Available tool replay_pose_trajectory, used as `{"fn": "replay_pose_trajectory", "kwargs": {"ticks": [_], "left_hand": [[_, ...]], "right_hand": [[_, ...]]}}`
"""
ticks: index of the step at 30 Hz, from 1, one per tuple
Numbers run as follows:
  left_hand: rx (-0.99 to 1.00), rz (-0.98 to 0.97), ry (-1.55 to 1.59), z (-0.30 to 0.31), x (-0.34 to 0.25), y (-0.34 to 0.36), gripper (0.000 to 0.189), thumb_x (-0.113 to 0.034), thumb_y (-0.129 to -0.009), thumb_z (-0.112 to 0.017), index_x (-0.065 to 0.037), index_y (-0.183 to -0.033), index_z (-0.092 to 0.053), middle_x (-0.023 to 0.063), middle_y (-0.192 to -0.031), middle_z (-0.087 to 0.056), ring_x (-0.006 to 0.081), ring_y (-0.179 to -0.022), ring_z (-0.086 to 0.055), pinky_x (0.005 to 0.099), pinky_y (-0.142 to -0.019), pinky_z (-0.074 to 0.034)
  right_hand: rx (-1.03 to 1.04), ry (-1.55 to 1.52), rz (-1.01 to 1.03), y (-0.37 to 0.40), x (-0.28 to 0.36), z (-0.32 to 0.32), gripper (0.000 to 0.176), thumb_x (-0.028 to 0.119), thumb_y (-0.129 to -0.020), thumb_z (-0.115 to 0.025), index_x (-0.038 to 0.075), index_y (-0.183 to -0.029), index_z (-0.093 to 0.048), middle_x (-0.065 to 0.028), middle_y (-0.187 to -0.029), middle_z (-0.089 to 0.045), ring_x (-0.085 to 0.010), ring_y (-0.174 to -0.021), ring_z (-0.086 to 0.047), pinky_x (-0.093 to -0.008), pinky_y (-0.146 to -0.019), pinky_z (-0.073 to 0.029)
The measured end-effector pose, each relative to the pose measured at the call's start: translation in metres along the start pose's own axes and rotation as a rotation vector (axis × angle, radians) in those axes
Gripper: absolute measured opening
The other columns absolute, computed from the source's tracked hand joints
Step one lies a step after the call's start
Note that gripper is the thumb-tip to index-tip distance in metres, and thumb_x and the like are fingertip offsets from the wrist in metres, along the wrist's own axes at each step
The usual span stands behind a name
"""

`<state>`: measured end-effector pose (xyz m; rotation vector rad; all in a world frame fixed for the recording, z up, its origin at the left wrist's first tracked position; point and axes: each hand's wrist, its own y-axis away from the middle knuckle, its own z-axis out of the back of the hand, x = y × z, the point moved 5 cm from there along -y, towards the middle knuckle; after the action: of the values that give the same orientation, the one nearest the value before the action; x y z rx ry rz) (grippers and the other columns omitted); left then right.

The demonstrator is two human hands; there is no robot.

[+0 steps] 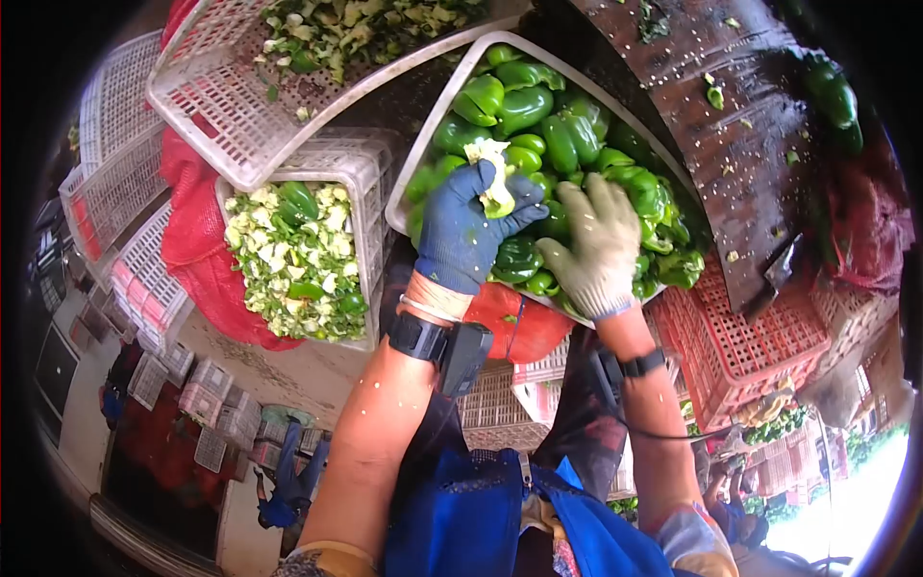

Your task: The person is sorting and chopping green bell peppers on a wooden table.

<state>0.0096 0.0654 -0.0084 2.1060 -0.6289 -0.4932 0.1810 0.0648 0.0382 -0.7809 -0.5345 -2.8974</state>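
My left hand [460,229], in a blue glove, is closed on a pale bell pepper core [496,181] between thumb and fingers, over the near left side of a white crate [402,197]. Green bell peppers [572,135] fill that crate. My right hand [598,245], in a cream knit glove, lies palm down on the peppers with its fingers spread and nothing gripped. To the left, a smaller crate [361,231] is full of chopped pale cores and green scraps [288,255].
A large crate [216,82] with more scraps stands at upper left. On the right is a wet, seed-strewn board [716,115] with a knife [781,269] at its near edge. A red crate [740,337] sits below it. People are in the background at lower left.
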Motion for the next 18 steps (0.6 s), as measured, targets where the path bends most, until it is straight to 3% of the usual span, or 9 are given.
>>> {"fn": "replay_pose_trajectory", "kwargs": {"ticks": [2,4,6,7,8,11,14,16,18], "left_hand": [[-0.053,-0.046,-0.013,-0.002,0.004,0.001,0.044,-0.024,-0.1,-0.061,-0.001,-0.136,-0.053,0.0219,-0.112,-0.07,0.0391,-0.106,-0.069,0.059,-0.098,-0.054],[-0.029,-0.039,-0.07,-0.006,0.017,-0.003,0.041,-0.019,-0.097,-0.062,-0.002,-0.133,-0.057,0.0165,-0.115,-0.069,0.0321,-0.106,-0.068,0.0484,-0.098,-0.054],[-0.042,-0.236,-0.324,-0.015,0.036,0.0,0.028,-0.01,-0.088,-0.067,-0.003,-0.115,-0.066,0.0076,-0.106,-0.07,0.0184,-0.096,-0.068,0.034,-0.088,-0.055],[-0.154,-0.296,-0.438,-0.045,0.036,0.021,0.033,-0.006,-0.084,-0.069,-0.001,-0.116,-0.067,0.0053,-0.107,-0.069,0.0142,-0.097,-0.064,0.0293,-0.089,-0.051],[-0.189,-0.331,-0.543,-0.052,0.035,0.03,0.038,-0.004,-0.08,-0.071,0.001,-0.117,-0.067,0.0049,-0.106,-0.069,0.0143,-0.1,-0.063,0.0295,-0.091,-0.051],[-0.148,-0.355,-0.765,-0.06,0.03,0.04,0.039,-0.002,-0.078,-0.07,0.003,-0.116,-0.068,0.0062,-0.107,-0.071,0.0155,-0.097,-0.065,0.0305,-0.09,-0.052],[-0.195,-0.375,-0.994,-0.06,0.026,0.045,0.041,-0.002,-0.08,-0.067,0.003,-0.121,-0.067,0.0077,-0.109,-0.072,0.0174,-0.099,-0.067,0.0319,-0.091,-0.053],[-0.089,-0.639,-1.231,-0.071,0.007,0.041,0.038,0.0,-0.081,-0.069,0.001,-0.119,-0.069,0.0077,-0.108,-0.073,0.0184,-0.099,-0.068,0.0323,-0.091,-0.054],[-0.061,-0.791,-1.336,-0.08,-0.017,0.035,0.037,0.001,-0.083,-0.069,-0.001,-0.12,-0.069,0.0069,-0.109,-0.073,0.0176,-0.1,-0.067,0.0325,-0.093,-0.053]], "right_hand": [[-0.164,-0.131,-0.001,0.011,0.004,0.018,0.062,0.026,-0.067,-0.088,0.008,-0.122,-0.067,-0.0187,-0.12,-0.065,-0.0394,-0.11,-0.063,-0.0498,-0.094,-0.052],[0.044,-0.592,-0.324,0.014,0.012,0.015,0.062,0.028,-0.07,-0.087,0.006,-0.124,-0.067,-0.0184,-0.113,-0.07,-0.0351,-0.102,-0.069,-0.0429,-0.09,-0.055],[0.229,-0.564,-0.537,0.004,0.023,0.011,0.05,0.022,-0.078,-0.081,0.004,-0.122,-0.067,-0.0194,-0.111,-0.073,-0.0329,-0.101,-0.072,-0.0384,-0.088,-0.057],[0.176,-0.572,-0.449,0.002,0.016,0.002,0.045,0.021,-0.079,-0.078,0.004,-0.12,-0.068,-0.0192,-0.108,-0.074,-0.0321,-0.099,-0.073,-0.0378,-0.087,-0.057],[0.122,-0.58,-0.372,0.005,0.008,-0.01,0.041,0.019,-0.081,-0.075,0.004,-0.118,-0.069,-0.019,-0.105,-0.075,-0.0312,-0.098,-0.074,-0.0372,-0.086,-0.058],[0.09,-0.655,-0.617,0.026,0.011,-0.023,0.026,0.014,-0.081,-0.068,0.001,-0.103,-0.072,-0.0164,-0.087,-0.076,-0.0334,-0.086,-0.075,-0.0393,-0.077,-0.059],[0.166,-0.588,-0.463,0.027,0.009,-0.039,0.019,0.016,-0.082,-0.066,0.0,-0.091,-0.073,-0.0184,-0.076,-0.072,-0.0361,-0.077,-0.073,-0.0423,-0.07,-0.058],[0.288,-0.03,0.036,0.039,0.023,-0.043,0.016,0.019,-0.084,-0.066,0.007,-0.091,-0.073,-0.0191,-0.076,-0.07,-0.037,-0.075,-0.071,-0.045,-0.067,-0.057],[0.317,-0.46,-0.235,0.024,0.04,-0.014,0.013,0.02,-0.085,-0.066,0.011,-0.091,-0.073,-0.0174,-0.077,-0.07,-0.037,-0.075,-0.071,-0.047,-0.066,-0.056]]}}
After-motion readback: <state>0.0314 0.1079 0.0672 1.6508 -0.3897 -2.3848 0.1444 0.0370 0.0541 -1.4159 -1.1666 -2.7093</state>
